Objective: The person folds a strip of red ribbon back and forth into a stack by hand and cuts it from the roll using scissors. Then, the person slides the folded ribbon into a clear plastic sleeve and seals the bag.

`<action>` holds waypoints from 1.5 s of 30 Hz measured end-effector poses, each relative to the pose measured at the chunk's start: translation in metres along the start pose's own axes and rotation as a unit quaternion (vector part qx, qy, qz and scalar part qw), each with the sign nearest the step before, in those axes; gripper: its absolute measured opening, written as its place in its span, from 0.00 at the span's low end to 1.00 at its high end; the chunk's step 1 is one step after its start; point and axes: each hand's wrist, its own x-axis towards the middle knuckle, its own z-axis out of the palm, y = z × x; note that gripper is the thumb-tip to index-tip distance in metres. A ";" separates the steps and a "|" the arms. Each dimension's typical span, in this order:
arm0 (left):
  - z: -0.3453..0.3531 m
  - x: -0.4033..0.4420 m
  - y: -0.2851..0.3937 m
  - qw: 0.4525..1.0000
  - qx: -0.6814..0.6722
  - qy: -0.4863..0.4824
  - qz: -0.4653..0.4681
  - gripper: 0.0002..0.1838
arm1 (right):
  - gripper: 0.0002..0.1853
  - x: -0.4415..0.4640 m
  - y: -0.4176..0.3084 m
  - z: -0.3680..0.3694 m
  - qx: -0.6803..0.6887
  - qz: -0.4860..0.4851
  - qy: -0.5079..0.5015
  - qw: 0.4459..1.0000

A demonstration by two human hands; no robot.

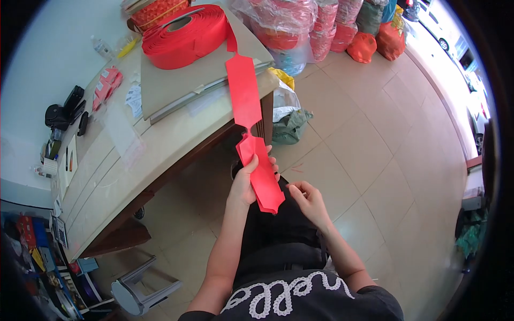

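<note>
A large roll of red strip (184, 37) lies on a flat grey board (187, 88) on the desk. From it a strip of red tag-shaped pieces (244, 91), joined at narrow necks, runs over the desk edge to my left hand (247, 179). That hand is closed round a folded stack of red pieces (263, 174), thumb on top and fingertips showing at the far side. My right hand (308, 200) is just right of the stack's lower end, apart from it, fingers curled with thumb and forefinger close together; whether anything small is between them cannot be made out.
The curved desk (176, 142) fills the left, with a black tape dispenser (61, 115) and papers. A grey stool (128, 297) stands below it. Plastic-wrapped bundles (278, 21) and red bags (362, 47) stand at the back. A green bag (290, 127) sits beside the desk leg.
</note>
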 end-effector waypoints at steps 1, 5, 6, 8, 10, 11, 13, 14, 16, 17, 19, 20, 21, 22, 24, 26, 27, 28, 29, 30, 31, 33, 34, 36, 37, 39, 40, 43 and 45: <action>0.000 0.001 0.001 0.999 -0.044 -0.016 -0.012 0.22 | 0.11 -0.005 0.009 -0.004 -0.011 0.001 0.002 1.000; 0.002 0.003 0.002 0.987 -0.153 -0.027 -0.038 0.21 | 0.12 -0.026 0.007 -0.010 -0.135 -0.172 0.066 0.973; 0.003 0.003 0.003 0.984 -0.170 -0.033 -0.040 0.21 | 0.14 -0.028 -0.003 -0.010 -0.196 -0.269 0.077 0.940; 0.006 0.002 0.003 0.977 -0.204 -0.037 -0.045 0.20 | 0.18 -0.029 -0.022 -0.009 -0.278 -0.392 0.062 0.875; 0.011 0.001 0.004 0.970 -0.234 -0.034 -0.058 0.20 | 0.22 -0.024 -0.038 -0.006 -0.328 -0.448 0.022 0.831; 0.014 0.000 0.004 0.970 -0.235 -0.030 -0.057 0.19 | 0.21 -0.018 -0.039 -0.003 -0.314 -0.465 0.024 0.828; 0.020 -0.001 0.005 0.970 -0.235 -0.021 -0.052 0.19 | 0.20 -0.008 -0.038 -0.003 -0.311 -0.509 0.018 0.802; 0.022 -0.002 0.005 0.972 -0.229 -0.018 -0.053 0.19 | 0.20 -0.004 -0.038 -0.002 -0.309 -0.531 0.014 0.789; 0.025 -0.005 0.006 0.974 -0.221 -0.011 -0.053 0.18 | 0.19 0.000 -0.039 -0.005 -0.315 -0.569 0.017 0.759; 0.026 -0.005 0.007 0.975 -0.214 -0.009 -0.055 0.18 | 0.18 0.001 -0.040 -0.006 -0.318 -0.587 0.018 0.745; 0.028 -0.005 0.006 0.978 -0.200 -0.004 -0.060 0.18 | 0.16 0.001 -0.041 -0.007 -0.313 -0.606 0.019 0.732; 0.028 -0.006 0.006 0.977 -0.206 -0.003 -0.062 0.18 | 0.15 0.001 -0.042 -0.008 -0.311 -0.614 0.020 0.726; 0.029 -0.006 0.007 0.975 -0.212 -0.003 -0.065 0.18 | 0.15 0.000 -0.042 -0.007 -0.308 -0.620 0.026 0.721; 0.030 -0.006 0.007 0.974 -0.217 -0.002 -0.067 0.18 | 0.14 0.000 -0.041 -0.007 -0.305 -0.626 0.031 0.717; 0.032 -0.008 0.008 0.973 -0.220 0.005 -0.067 0.18 | 0.12 -0.001 -0.040 -0.007 -0.309 -0.644 0.043 0.699; 0.032 -0.009 0.008 0.975 -0.211 0.004 -0.067 0.18 | 0.11 0.001 -0.040 -0.008 -0.320 -0.669 0.055 0.668; 0.032 -0.010 0.009 0.977 -0.200 0.000 -0.068 0.18 | 0.10 0.001 -0.040 -0.009 -0.337 -0.681 0.052 0.648; 0.032 -0.009 0.010 0.980 -0.188 -0.005 -0.069 0.18 | 0.10 0.001 -0.040 -0.011 -0.355 -0.692 0.050 0.627; 0.031 -0.009 0.010 0.978 -0.194 -0.012 -0.069 0.18 | 0.09 0.002 -0.040 -0.011 -0.372 -0.702 0.049 0.605; 0.030 -0.009 0.010 0.977 -0.199 -0.020 -0.071 0.18 | 0.08 0.002 -0.039 -0.011 -0.377 -0.706 0.057 0.597; 0.028 -0.009 0.010 0.976 -0.203 -0.028 -0.074 0.18 | 0.08 0.001 -0.037 -0.010 -0.383 -0.709 0.067 0.589; 0.027 -0.009 0.008 0.973 -0.212 -0.048 -0.075 0.19 | 0.10 -0.001 -0.031 -0.010 -0.391 -0.701 0.072 0.592; 0.026 -0.009 0.008 0.972 -0.218 -0.056 -0.075 0.19 | 0.12 -0.005 -0.032 -0.010 -0.382 -0.672 0.056 0.632; 0.023 -0.008 0.009 0.982 -0.168 -0.061 -0.066 0.21 | 0.16 -0.017 -0.036 -0.011 -0.356 -0.609 0.021 0.709; 0.022 -0.008 0.010 0.986 -0.144 -0.063 -0.061 0.21 | 0.19 -0.020 -0.034 -0.013 -0.337 -0.554 0.027 0.761; 0.022 -0.010 0.013 0.990 -0.117 -0.061 -0.051 0.21 | 0.25 -0.028 -0.025 -0.022 -0.294 -0.431 0.035 0.853; 0.022 -0.011 0.013 0.992 -0.104 -0.061 -0.048 0.22 | 0.27 -0.032 -0.021 -0.019 -0.288 -0.375 0.044 0.880; 0.020 -0.010 0.013 0.996 -0.069 -0.048 -0.026 0.22 | 0.33 -0.046 -0.015 0.001 -0.269 -0.214 0.034 0.938; 0.021 -0.010 0.013 0.998 -0.055 -0.039 -0.018 0.23 | 0.33 -0.054 -0.019 0.013 -0.269 -0.207 0.025 0.940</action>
